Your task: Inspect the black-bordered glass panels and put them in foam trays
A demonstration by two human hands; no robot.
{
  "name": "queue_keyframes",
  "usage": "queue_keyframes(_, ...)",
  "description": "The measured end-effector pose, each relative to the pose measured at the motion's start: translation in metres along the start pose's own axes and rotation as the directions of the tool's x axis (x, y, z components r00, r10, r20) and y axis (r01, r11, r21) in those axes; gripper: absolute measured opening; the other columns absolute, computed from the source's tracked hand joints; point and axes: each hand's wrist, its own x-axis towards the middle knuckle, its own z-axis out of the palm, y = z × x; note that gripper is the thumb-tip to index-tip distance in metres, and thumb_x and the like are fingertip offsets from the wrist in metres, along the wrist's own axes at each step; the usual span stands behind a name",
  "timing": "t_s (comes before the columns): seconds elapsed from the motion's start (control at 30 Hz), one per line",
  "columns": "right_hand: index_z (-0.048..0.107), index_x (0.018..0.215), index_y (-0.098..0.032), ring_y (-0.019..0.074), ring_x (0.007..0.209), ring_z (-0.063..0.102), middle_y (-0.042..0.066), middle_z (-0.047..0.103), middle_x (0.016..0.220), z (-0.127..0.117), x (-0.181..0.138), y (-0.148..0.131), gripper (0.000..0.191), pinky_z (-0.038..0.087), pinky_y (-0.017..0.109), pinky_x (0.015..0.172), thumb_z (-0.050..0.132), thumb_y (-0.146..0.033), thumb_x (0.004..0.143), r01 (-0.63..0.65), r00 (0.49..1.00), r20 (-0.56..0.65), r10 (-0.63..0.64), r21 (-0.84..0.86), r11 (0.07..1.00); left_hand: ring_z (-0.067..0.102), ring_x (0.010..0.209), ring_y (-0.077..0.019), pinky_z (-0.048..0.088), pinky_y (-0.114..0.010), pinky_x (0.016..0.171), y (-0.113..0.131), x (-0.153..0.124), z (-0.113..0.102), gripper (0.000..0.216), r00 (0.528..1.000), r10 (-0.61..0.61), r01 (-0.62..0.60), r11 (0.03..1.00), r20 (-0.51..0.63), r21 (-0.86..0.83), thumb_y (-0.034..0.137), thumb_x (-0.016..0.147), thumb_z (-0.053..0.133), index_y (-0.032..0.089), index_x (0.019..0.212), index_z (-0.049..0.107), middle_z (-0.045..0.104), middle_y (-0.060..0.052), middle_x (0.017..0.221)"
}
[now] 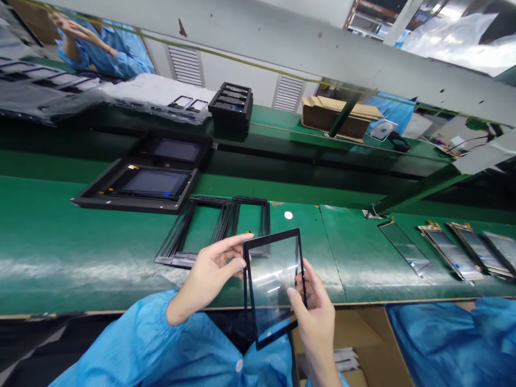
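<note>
So this looks like the check-it-over step. The glass panel (269, 282), clear with a black border, is held up in the air between both hands, tilted a bit, just above the near edge of the green bench (80, 247) and over the person's blue-sleeved lap. It isn't resting on anything.

The left hand (209, 269) pinches the panel's upper left edge, thumb in front and fingers closed on the rim. The right hand (318, 314) grips the lower right side, thumb pressed on the front near the border and the other fingers tucked behind. Both are clamped on the glass, nothing loose.

On the bench just behind the panel lie two empty black frames (213, 228) side by side, with a small white dot (288, 215) beside them. Trays with screens (149, 183) sit further back on the left, and a row of similar panels (455, 247) lies well off to the right. A cardboard box (357, 330) sits below the bench edge.

My take: any move from here calls for edge-only contact and a steady two-handed hold, since the thumb is already near the clear area and glass this thin would probably flex or smudge easily.
</note>
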Motion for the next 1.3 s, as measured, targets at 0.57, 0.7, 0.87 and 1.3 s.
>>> queue_keyframes(0.57, 0.067, 0.148, -0.025, 0.0168, 0.085, 0.065, 0.006, 0.069, 0.110, 0.005, -0.006, -0.009, 0.062, 0.059, 0.028, 0.077, 0.080, -0.038, 0.089, -0.022, 0.999, -0.028, 0.019, -0.103, 0.994, 0.076, 0.084, -0.0199, 0.065, -0.023, 0.062, -0.016, 0.006, 0.002, 0.056, 0.999, -0.017, 0.021, 0.991, 0.031, -0.135, 0.033, 0.082, 0.093, 0.025, 0.135, 0.078, 0.078, -0.007, 0.098)
queue_keyframes(0.7, 0.066, 0.148, -0.026, 0.0168, 0.086, 0.064, 0.006, 0.068, 0.109, 0.005, -0.008, -0.009, 0.060, 0.059, 0.028, 0.078, 0.079, -0.038, 0.090, -0.009, 0.999, -0.032, 0.005, -0.123, 0.992, 0.078, 0.086, -0.0217, 0.065, -0.021, 0.060, -0.016, 0.007, 0.004, 0.058, 1.000, -0.018, 0.020, 0.992, 0.019, -0.123, 0.034, 0.081, 0.093, 0.024, 0.136, 0.077, 0.080, -0.008, 0.099)
queue_keyframes(0.87, 0.064, 0.150, -0.027, 0.0191, 0.089, 0.066, 0.007, 0.067, 0.113, 0.005, -0.010, -0.003, 0.058, 0.060, 0.033, 0.082, 0.074, -0.038, 0.094, 0.077, 0.997, -0.013, -0.082, -0.230, 0.970, 0.083, 0.095, -0.0307, 0.066, -0.024, 0.059, -0.011, 0.007, 0.007, 0.064, 0.999, -0.048, 0.046, 0.998, -0.024, -0.051, 0.040, 0.080, 0.092, 0.020, 0.138, 0.075, 0.083, -0.016, 0.112)
queue_keyframes(1.3, 0.082, 0.109, -0.020, 0.0232, 0.060, 0.079, 0.006, 0.085, 0.076, 0.000, 0.030, -0.049, 0.030, 0.068, 0.040, 0.068, 0.079, -0.043, 0.091, 0.042, 0.997, 0.063, -0.047, 0.090, 0.995, 0.085, 0.075, -0.0300, 0.070, -0.032, 0.065, 0.009, -0.011, 0.003, 0.045, 0.998, -0.034, 0.021, 0.975, 0.053, 0.223, 0.037, 0.078, 0.091, 0.022, 0.120, 0.086, 0.087, -0.009, 0.085)
